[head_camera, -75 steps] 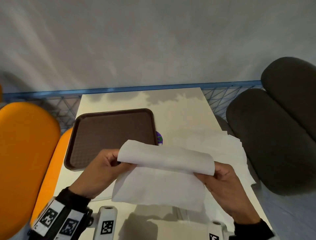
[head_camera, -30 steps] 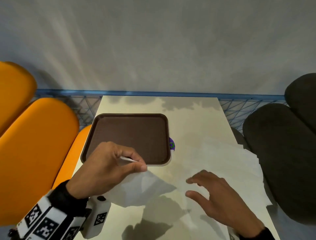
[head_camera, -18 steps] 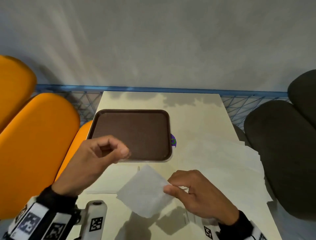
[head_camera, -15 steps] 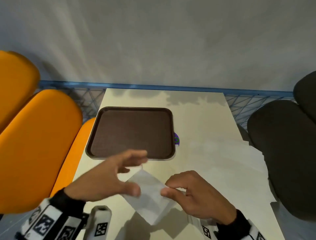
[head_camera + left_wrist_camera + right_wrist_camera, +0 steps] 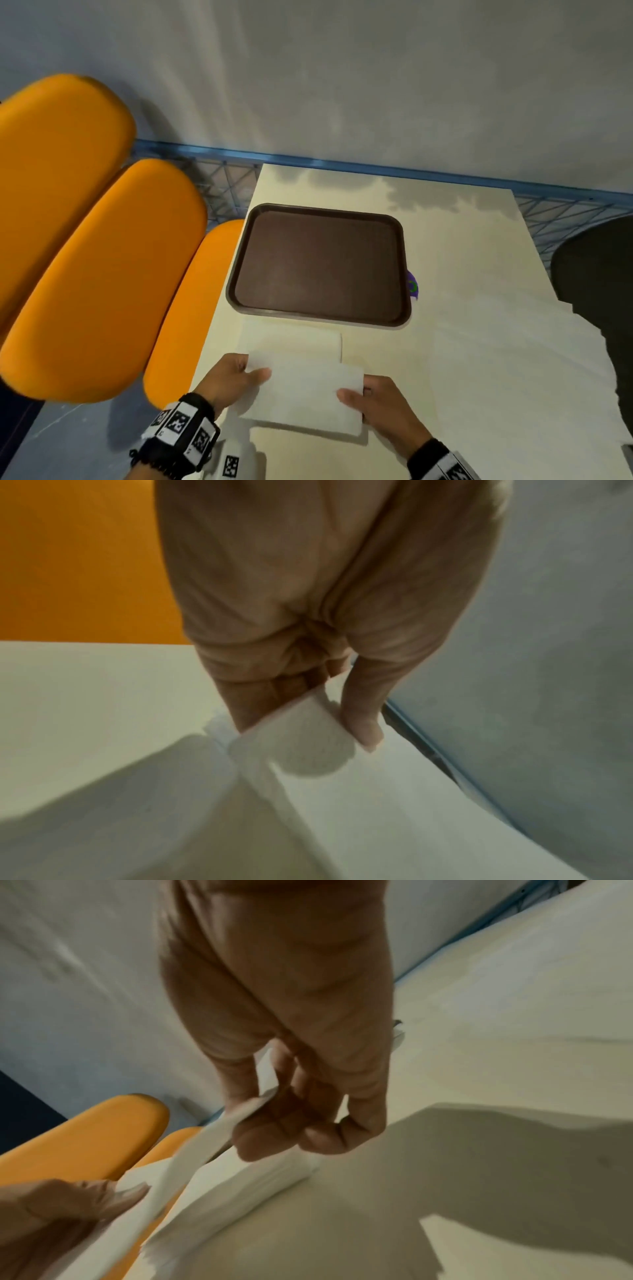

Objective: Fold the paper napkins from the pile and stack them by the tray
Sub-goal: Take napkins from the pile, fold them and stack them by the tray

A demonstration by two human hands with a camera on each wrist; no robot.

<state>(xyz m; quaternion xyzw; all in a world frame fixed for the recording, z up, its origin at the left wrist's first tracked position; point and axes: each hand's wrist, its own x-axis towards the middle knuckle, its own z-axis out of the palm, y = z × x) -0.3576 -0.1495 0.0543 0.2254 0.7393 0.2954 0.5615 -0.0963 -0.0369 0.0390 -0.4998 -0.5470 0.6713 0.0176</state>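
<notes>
A folded white napkin [image 5: 305, 397] hangs just above the table's near edge, held between both hands. My left hand [image 5: 236, 380] pinches its left end, thumb on top, as the left wrist view shows for the napkin [image 5: 308, 739]. My right hand [image 5: 373, 401] pinches its right end; the right wrist view shows the napkin [image 5: 219, 1139] edge-on between thumb and fingers. A stack of folded napkins [image 5: 291, 339] lies flat just in front of the brown tray [image 5: 322, 263]. The pile of unfolded napkins [image 5: 513, 359] spreads over the table's right side.
Orange seat cushions [image 5: 85, 240] line the table's left edge, and a dark seat [image 5: 596, 274] stands at the right. A small purple object [image 5: 412, 284] peeks out beside the tray's right rim. A blue wire rail [image 5: 376, 168] runs along the far edge by the wall.
The napkin went from a half fold held in the air to a small rectangle. Both hands took its ends again and carried it left toward the stack by the tray.
</notes>
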